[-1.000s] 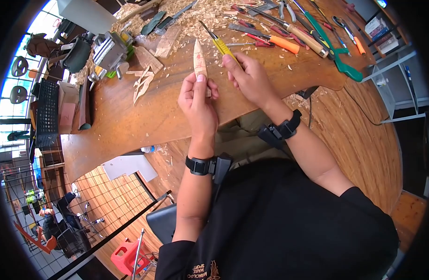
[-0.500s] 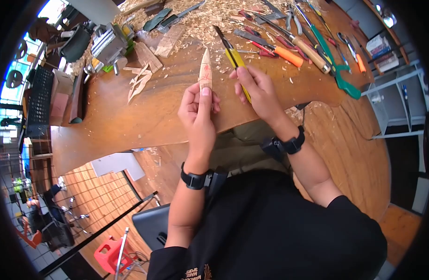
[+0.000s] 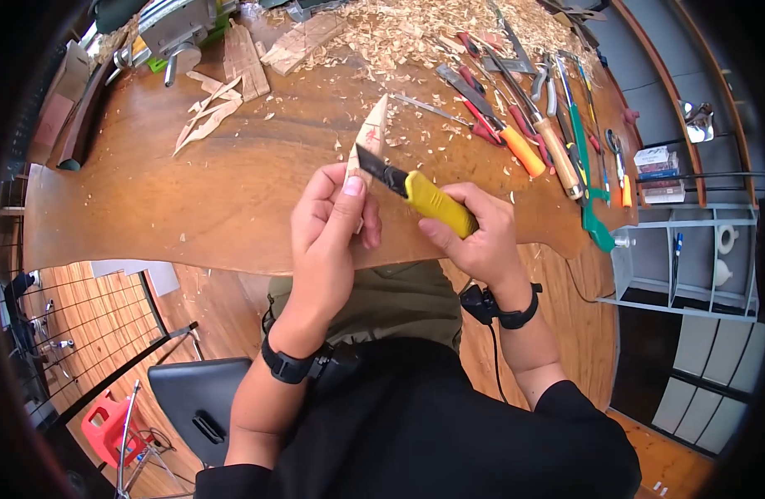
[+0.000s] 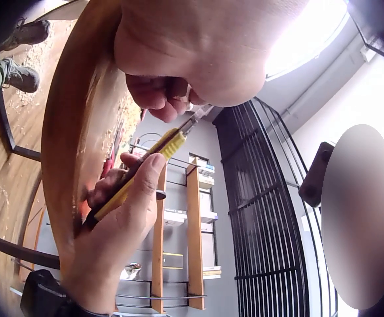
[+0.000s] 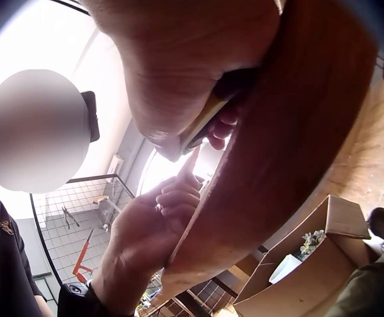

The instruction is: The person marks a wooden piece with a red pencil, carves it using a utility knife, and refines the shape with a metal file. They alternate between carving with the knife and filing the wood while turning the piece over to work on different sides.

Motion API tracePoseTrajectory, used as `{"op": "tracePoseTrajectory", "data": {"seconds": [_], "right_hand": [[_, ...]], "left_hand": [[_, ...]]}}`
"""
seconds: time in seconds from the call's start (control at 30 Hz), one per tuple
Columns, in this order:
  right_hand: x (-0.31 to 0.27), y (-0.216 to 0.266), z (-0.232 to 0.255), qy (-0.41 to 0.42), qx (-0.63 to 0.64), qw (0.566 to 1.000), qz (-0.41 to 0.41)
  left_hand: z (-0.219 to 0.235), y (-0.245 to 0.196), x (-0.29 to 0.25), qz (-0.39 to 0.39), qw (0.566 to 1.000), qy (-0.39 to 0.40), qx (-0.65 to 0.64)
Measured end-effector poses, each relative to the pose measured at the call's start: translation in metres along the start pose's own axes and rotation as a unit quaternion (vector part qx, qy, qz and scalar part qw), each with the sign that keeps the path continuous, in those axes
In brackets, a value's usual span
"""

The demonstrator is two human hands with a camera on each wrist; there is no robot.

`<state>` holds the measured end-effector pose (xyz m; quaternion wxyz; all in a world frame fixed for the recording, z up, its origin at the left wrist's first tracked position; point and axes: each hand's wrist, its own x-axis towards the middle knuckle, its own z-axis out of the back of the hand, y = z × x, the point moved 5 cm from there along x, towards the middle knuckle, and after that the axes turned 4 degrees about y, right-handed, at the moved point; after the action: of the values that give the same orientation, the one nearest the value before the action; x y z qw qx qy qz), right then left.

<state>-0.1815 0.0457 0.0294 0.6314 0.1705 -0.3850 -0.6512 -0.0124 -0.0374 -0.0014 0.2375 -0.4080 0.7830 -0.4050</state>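
My left hand [image 3: 326,229] grips a pale pointed piece of wood [image 3: 375,126] near its lower end, thumb on its face. Red marks show on the wood, and its tip points away from me. In my right hand [image 3: 485,237] is a yellow utility knife [image 3: 439,202], its dark blade out. That blade slants up to the left and overlaps the wood just above my left thumb in the head view. The left wrist view shows the knife [image 4: 169,144] from the side, its blade end close under my left hand [image 4: 198,49].
Wood shavings [image 3: 415,37] cover the table's far part. Pliers, files and an orange-handled tool [image 3: 522,151] lie at the right, beside a green-handled saw [image 3: 597,226]. Wood offcuts [image 3: 245,62] and a metal vise [image 3: 178,33] are at the far left. A red stool [image 3: 112,428] stands on the floor.
The knife has swung from upright beside the wood to slanting left, its blade now over the wood. The right hand has turned and come lower; the head view has shifted to the right.
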Motion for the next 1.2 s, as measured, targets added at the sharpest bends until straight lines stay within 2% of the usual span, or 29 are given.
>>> {"op": "tracePoseTrajectory", "data": {"seconds": [0.07, 0.17, 0.33, 0.67, 0.77, 0.93, 1.03, 1.2], "right_hand": [[0.001, 0.001, 0.000, -0.010, -0.019, 0.999, 0.042], [0.001, 0.001, 0.001, -0.002, -0.038, 0.998, 0.045], [0.000, 0.002, 0.004, 0.012, -0.052, 0.998, 0.036], [0.003, -0.001, 0.008, 0.068, -0.036, 0.997, 0.026], [0.004, -0.001, 0.008, 0.068, -0.024, 0.997, 0.025], [0.004, -0.002, 0.011, 0.078, -0.013, 0.997, 0.007], [0.004, -0.003, 0.011, 0.092, 0.001, 0.996, 0.002], [0.005, -0.001, 0.010, 0.106, -0.002, 0.994, -0.001]], "left_hand": [[-0.001, -0.001, 0.001, 0.003, 1.000, 0.002, 0.006], [-0.001, -0.003, 0.002, 0.014, 1.000, -0.010, -0.012], [0.001, -0.001, 0.002, 0.072, 0.997, 0.036, 0.004], [-0.004, -0.006, -0.002, 0.065, 0.997, 0.008, 0.029], [-0.002, -0.004, -0.004, 0.067, 0.996, 0.024, 0.048], [-0.009, -0.007, -0.002, 0.051, 0.993, 0.003, 0.109], [-0.011, -0.007, -0.001, 0.047, 0.996, -0.008, 0.075], [-0.007, -0.007, -0.002, 0.064, 0.992, 0.000, 0.106]]}}
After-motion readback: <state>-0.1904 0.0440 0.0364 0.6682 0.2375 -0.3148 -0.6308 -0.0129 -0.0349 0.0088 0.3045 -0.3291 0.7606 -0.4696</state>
